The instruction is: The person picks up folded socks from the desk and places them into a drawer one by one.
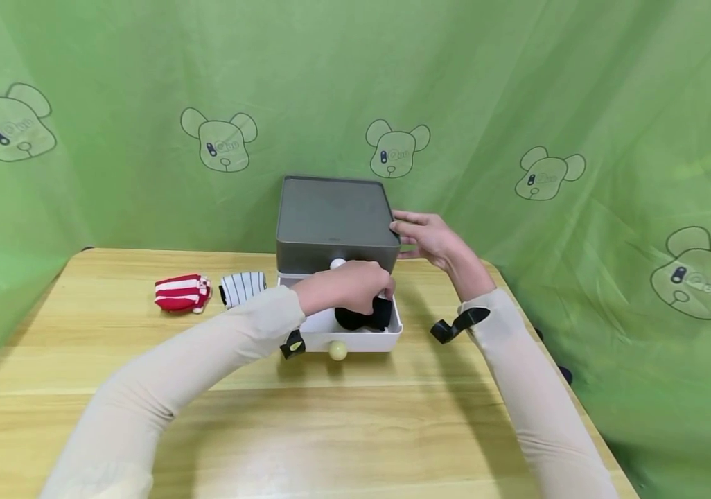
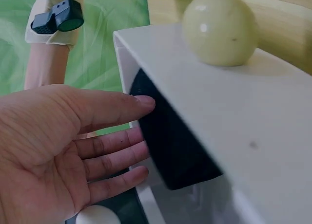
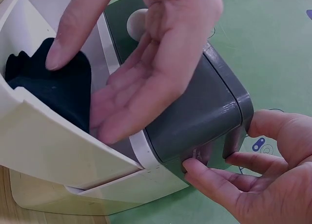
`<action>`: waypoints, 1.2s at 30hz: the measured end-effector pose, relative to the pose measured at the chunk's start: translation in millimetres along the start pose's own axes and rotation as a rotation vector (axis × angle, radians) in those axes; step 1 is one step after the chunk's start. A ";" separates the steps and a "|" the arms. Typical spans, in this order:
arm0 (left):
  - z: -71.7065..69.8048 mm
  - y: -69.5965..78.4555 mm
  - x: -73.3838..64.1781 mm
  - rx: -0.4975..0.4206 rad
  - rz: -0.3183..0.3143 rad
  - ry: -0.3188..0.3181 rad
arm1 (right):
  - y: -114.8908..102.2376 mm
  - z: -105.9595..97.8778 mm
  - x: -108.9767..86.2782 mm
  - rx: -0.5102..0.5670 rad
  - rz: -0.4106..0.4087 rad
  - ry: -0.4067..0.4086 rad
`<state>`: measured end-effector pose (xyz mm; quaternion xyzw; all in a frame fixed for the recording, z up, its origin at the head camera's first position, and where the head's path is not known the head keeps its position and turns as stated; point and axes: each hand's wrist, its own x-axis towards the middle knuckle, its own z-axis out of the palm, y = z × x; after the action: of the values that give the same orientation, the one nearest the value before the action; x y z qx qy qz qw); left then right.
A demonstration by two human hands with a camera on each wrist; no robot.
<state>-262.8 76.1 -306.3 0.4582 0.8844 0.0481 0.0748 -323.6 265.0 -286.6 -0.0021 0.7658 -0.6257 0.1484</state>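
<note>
Dark-grey, box-shaped, round-cornered drawer unit (image 1: 335,208): stands upright on the wooden worktop (image 1: 268,430), flat-topped with a raised rim. White, shallow plastic drawer (image 1: 371,341): sits pulled out below the grey body, has a round pale-yellow knob (image 1: 337,351) at mid-front. Black, soft, bunched fabric (image 1: 382,317): lies inside the drawer, toward its front right, near the side wall.

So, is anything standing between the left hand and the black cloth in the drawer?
Nothing visible does: the left hand reaches into the open drawer, thumb at the black cloth; the right hand touches the cabinet, out of the way.
</note>
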 end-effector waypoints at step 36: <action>3.3 -95.8 -139.8 -0.510 -0.155 0.397 | 1.8 0.8 0.3 -0.038 0.004 0.000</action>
<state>-259.7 -93.4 -311.9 0.3379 0.8734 0.3503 0.0169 -323.4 264.5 -288.5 -0.0033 0.7775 -0.6109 0.1494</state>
